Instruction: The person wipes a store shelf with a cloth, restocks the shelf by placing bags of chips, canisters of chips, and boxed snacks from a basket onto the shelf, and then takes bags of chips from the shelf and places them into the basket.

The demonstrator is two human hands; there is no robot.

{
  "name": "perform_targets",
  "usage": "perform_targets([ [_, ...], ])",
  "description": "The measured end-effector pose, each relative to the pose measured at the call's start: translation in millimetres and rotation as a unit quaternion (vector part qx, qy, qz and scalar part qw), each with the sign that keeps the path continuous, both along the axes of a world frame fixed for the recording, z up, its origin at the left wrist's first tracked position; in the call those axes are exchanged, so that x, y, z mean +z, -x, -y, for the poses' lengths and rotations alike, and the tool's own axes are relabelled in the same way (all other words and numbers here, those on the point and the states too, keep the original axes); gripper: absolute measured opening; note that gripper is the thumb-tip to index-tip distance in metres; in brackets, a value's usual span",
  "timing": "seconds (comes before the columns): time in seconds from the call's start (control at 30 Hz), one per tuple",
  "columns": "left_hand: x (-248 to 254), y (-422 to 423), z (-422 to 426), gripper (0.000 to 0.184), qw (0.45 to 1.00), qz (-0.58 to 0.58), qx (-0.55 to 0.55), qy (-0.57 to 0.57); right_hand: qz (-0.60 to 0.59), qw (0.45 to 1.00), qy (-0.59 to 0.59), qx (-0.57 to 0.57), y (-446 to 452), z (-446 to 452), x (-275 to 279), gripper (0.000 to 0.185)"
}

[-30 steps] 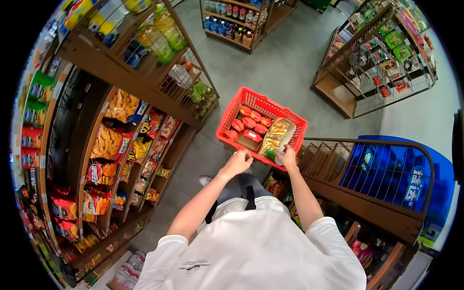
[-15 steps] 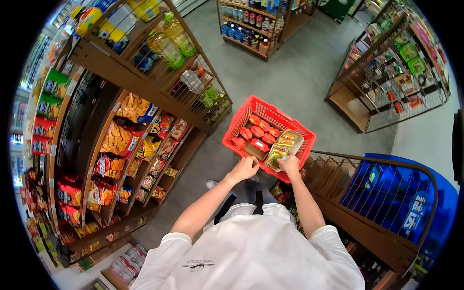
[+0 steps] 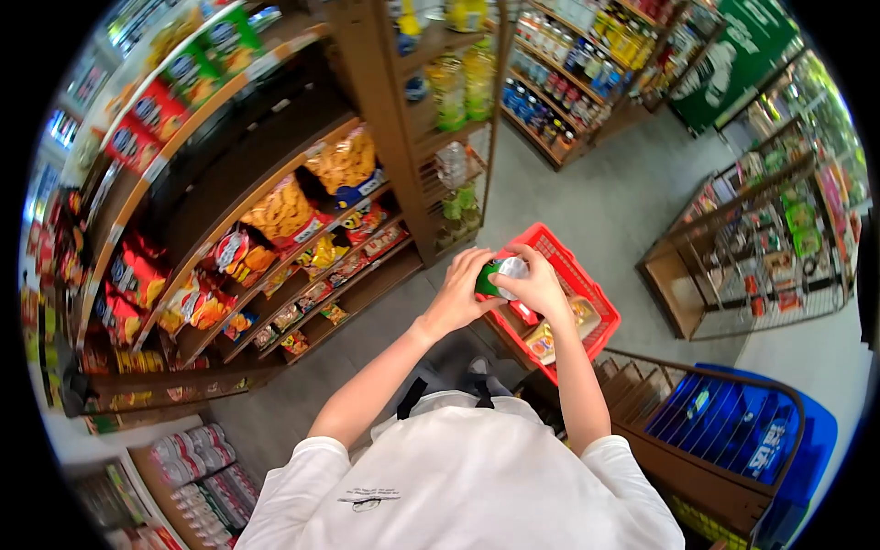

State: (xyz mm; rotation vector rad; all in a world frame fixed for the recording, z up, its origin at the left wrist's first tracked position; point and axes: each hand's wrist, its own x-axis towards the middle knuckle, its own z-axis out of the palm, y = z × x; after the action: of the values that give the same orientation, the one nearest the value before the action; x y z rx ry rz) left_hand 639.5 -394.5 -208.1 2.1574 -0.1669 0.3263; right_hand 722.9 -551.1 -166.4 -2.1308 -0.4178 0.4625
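Both hands are raised in front of me around a short green canister [image 3: 489,279] with a pale, shiny round end. My left hand [image 3: 456,298] is wrapped round its left side. My right hand [image 3: 539,282] grips it near the pale end, fingers bent over the top. Below and behind them is a red plastic shopping basket [image 3: 600,316]. Inside it, a tan carton [image 3: 584,317] with yellow packs shows past my right wrist. Some red packaging [image 3: 522,310] is partly visible under the hands, the rest hidden by them.
A snack shelf [image 3: 206,215] with bagged chips stands at left, and a drinks shelf [image 3: 555,87] farther back. To the right are a wire-sided rack [image 3: 733,266] and a brown rack [image 3: 706,412] beside blue panels. Bottled packs [image 3: 197,477] lie at lower left.
My right hand has come up from the basket with the green canister, and my left hand has closed on it too. The view has turned, bringing the snack shelf closer.
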Motion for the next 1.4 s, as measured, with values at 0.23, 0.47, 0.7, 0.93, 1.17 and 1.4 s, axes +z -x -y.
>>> perform_targets([
  [0.23, 43, 61, -97, 0.059, 0.975, 0.036, 0.13, 0.175, -0.106, 0.974, -0.134, 0.146, 17, -117, 64, 0.059],
  [0.47, 75, 136, -183, 0.055, 0.907, 0.073, 0.183, 0.372, -0.2, 0.89, -0.267, 0.312, 66, -217, 73, 0.056],
  [0.7, 107, 187, -229, 0.049, 0.904, 0.099, 0.238, 0.341, -0.214, 0.867, -0.253, 0.372, 108, -276, 75, 0.056],
  [0.93, 120, 205, -259, 0.048, 0.945, 0.112, 0.223, 0.213, -0.201, 0.844, -0.27, 0.418, 103, -296, 84, 0.054],
  [1.17, 187, 168, -272, 0.054, 0.965, 0.101, 0.212, 0.118, -0.139, 0.853, -0.365, 0.347, 67, -302, 109, 0.057],
  [1.4, 251, 61, -273, 0.05, 0.958, 0.163, 0.201, 0.12, 0.031, 0.848, -0.503, 0.166, 14, -302, 171, 0.03],
])
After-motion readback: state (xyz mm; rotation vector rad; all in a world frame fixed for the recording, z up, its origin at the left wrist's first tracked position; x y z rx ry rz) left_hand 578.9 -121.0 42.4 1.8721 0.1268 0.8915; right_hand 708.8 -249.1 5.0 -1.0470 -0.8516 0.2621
